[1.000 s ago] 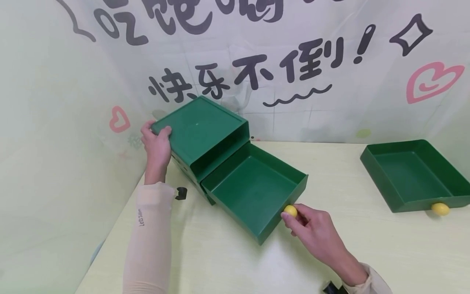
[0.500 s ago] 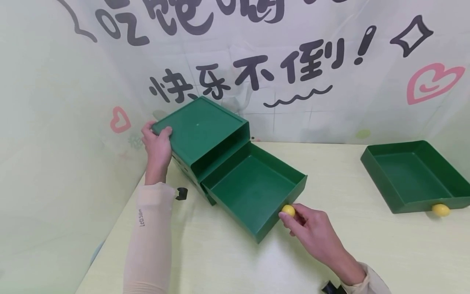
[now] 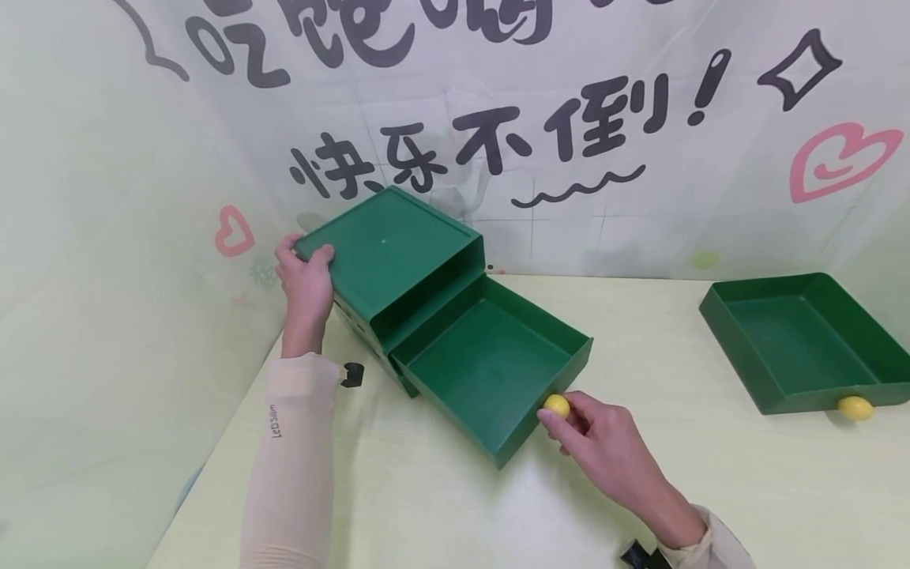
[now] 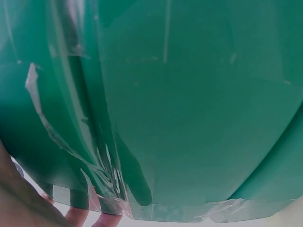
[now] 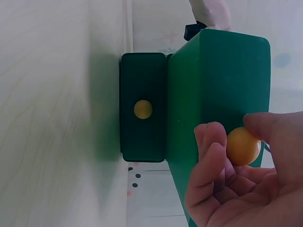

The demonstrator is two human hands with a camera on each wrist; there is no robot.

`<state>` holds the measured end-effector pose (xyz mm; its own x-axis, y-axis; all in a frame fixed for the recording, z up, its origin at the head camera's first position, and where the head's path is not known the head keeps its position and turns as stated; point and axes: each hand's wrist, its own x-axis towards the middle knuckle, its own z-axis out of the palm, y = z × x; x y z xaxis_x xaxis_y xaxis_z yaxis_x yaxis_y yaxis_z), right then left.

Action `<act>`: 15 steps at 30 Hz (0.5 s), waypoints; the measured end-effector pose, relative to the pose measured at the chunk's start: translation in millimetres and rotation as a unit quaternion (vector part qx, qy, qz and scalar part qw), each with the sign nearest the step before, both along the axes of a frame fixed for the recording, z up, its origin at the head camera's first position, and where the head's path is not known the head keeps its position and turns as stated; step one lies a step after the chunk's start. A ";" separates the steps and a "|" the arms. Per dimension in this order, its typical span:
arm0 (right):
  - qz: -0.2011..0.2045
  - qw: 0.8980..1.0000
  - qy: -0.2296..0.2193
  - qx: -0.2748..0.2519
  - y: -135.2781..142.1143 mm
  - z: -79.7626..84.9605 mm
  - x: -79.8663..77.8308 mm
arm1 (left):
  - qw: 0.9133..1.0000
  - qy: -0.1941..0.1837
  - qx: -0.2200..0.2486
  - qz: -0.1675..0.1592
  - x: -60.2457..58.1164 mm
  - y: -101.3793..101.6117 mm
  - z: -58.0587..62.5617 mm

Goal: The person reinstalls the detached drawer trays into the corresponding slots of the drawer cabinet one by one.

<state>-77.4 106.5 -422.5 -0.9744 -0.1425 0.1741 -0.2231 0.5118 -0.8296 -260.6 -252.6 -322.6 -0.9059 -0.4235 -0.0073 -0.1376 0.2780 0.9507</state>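
Observation:
A green drawer cabinet (image 3: pixel 387 249) stands angled on the table at the middle left. Its upper drawer (image 3: pixel 490 371) is pulled far out, with a bare inside. My right hand (image 3: pixel 604 438) pinches that drawer's round yellow knob (image 3: pixel 557 406) between thumb and fingers. The left hand (image 3: pixel 307 280) grips the cabinet's back left top edge, thumb on top and other fingers over the back. Below, in the right wrist view, a lower drawer front (image 5: pixel 142 137) with its own yellow knob (image 5: pixel 143 109) sits in the cabinet. The left wrist view shows the cabinet's green side close up.
A second green drawer (image 3: pixel 803 340) with a yellow knob (image 3: pixel 856 408) lies on the table (image 3: pixel 426 514) at the right. A printed cloth (image 3: pixel 640 221) with dark lettering hangs behind. A pale wall (image 3: pixel 128 316) runs along the left.
The pulled-out drawer has slid slightly inward toward the cabinet, with my right hand on its knob moving left along with it. The left hand keeps its grip on the cabinet.

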 end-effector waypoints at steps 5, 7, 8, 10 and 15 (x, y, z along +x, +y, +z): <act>-0.003 1.000 0.000 -0.004 -0.5 2.6 -0.7 | 1.000 -0.002 0.002 0.001 -0.9 0.9 0.8; -0.008 1.000 -0.002 -0.005 -0.6 3.5 -1.3 | 1.000 -0.004 0.002 0.002 -0.7 1.0 1.1; -0.012 1.000 -0.002 -0.004 -0.7 3.8 -1.6 | 1.000 -0.005 0.002 0.003 -0.4 1.0 1.2; -0.023 1.000 -0.001 -0.003 -0.9 4.0 -2.4 | 1.000 -0.006 0.001 0.004 0.0 0.9 1.3; -0.043 0.999 0.011 -0.008 -1.1 3.5 -4.3 | 1.000 -0.004 0.001 0.004 0.7 0.9 0.8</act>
<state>-81.6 105.3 -419.0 -0.9788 -0.0559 0.1969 -0.1971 0.5172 -0.8328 -259.9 -251.7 -321.8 -0.9022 -0.4309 -0.0155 -0.1479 0.2755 0.9498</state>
